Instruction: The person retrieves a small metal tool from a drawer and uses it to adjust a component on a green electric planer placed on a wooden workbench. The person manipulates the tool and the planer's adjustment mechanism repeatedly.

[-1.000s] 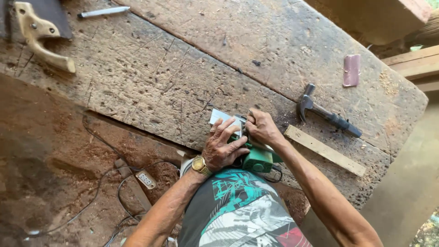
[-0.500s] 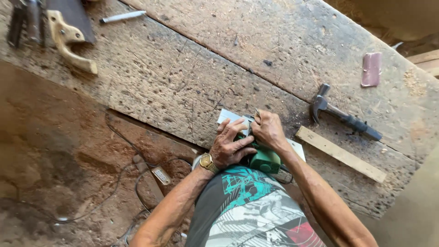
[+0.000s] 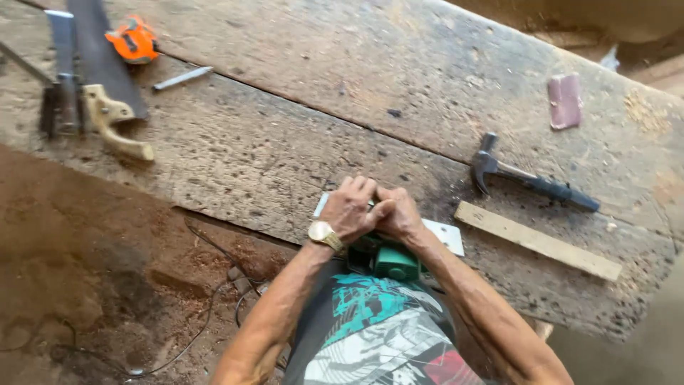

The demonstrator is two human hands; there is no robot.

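**Desk:** What do your hands have at the near edge of the tabletop [image 3: 299, 93]?

**Caption:** Your left hand [image 3: 350, 209] and right hand [image 3: 396, 212] are pressed together, fingers curled, on top of a green power tool [image 3: 394, 261]. It sits at the near edge of the worn planks, right in front of your chest. Both hands are closed over its upper part, so only the lower body shows.

**Desk:** How does the tool look?

**Caption:** You see a boxy green housing with a darker section just behind your wrists, resting on a flat pale metal base plate [image 3: 443, 235] whose corner sticks out to the right of your right hand. A second sliver of the plate shows left of your left hand. What lies under your fingers cannot be told. A gold wristwatch [image 3: 322, 232] sits on your left wrist.

**Desk:** And around you?

**Caption:** A claw hammer [image 3: 527, 180] with a black grip lies just right of your hands, and a pale wooden strip [image 3: 538, 240] lies slantwise below it, near the base plate but apart from it. A small reddish-brown block [image 3: 565, 101] rests farther back on the right. Well away at the far left lie a handsaw [image 3: 107, 85] with a light wooden handle, a dark flat tool [image 3: 60, 78] beside it, an orange tape measure [image 3: 134, 40] and a thin pale rod [image 3: 182, 78]. A dark cord [image 3: 206, 314] trails over the sawdust-strewn reddish floor [image 3: 78, 285] to your left.
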